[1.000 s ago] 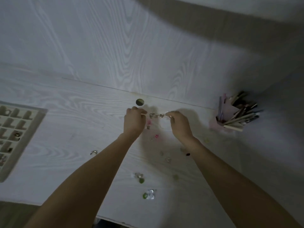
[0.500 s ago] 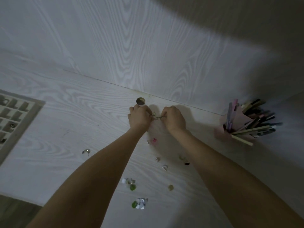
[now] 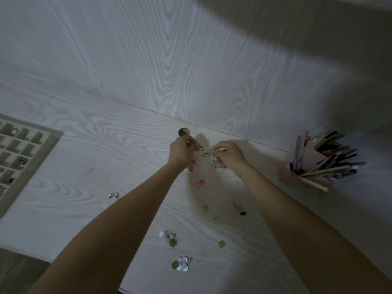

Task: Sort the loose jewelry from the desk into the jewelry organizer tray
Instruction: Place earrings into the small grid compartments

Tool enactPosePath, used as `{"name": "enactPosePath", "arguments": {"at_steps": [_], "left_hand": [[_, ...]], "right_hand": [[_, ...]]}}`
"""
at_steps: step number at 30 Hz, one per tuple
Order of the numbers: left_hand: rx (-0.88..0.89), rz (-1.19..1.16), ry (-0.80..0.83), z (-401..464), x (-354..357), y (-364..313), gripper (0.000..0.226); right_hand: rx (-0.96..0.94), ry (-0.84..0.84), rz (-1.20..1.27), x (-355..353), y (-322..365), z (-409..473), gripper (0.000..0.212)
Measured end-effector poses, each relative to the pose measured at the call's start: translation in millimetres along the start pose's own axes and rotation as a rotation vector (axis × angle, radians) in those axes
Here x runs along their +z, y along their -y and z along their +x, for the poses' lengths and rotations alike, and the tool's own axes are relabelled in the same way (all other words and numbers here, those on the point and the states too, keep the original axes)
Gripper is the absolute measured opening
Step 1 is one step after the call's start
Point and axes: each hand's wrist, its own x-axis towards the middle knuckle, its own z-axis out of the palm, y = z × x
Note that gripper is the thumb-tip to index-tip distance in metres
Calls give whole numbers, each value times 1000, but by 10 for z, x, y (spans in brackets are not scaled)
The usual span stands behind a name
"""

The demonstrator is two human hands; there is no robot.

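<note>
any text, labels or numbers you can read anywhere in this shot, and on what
None can be read.
The pens and sticks in the pink holder may carry print, but they are too dark and blurred to tell.
The jewelry organizer tray shows bare compartments, with no label in view.
The loose jewelry on the desk shows no lettering.
</note>
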Motion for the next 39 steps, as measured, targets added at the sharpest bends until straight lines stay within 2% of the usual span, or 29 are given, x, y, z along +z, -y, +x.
{"name": "enactPosePath", "arguments": {"at_steps": [2, 5, 8, 12, 17, 21, 27, 31, 35, 37, 39], "left_hand": [[3, -142, 18, -35, -55, 3, 9], [-12, -352, 52, -94, -127, -12, 16], [-25, -445, 85, -144, -174, -58, 15], [-24, -459, 119, -174, -204, -78, 13], [-23, -434, 126, -189, -210, -81, 13], [-33, -435, 103, -213, -218, -124, 14], [-60, -417, 69, -249, -259, -139, 15], [-58, -414, 76, -297, -333, -146, 14], [-83, -488, 81, -369, -414, -149, 14], [-108, -554, 82, -418, -457, -156, 15], [-137, -627, 90, -468, -503, -166, 15]], "right_hand": [[-33, -3, -79, 12, 4, 18, 19], [-54, 8, -159, 41, 24, 36, 14], [-76, 14, -219, 47, 44, 53, 16], [-134, 46, -346, 20, 74, 52, 9], [-192, 26, -476, 33, 35, 79, 27], [-247, 23, -557, 69, 22, 79, 9], [-260, 121, -723, 102, 48, 119, 10], [-181, 145, -484, 35, 101, 57, 24], [-189, 60, -190, -46, 100, -31, 6], [-177, 47, 79, -54, 125, -115, 6], [-137, 110, 433, -49, 160, -219, 10]]}}
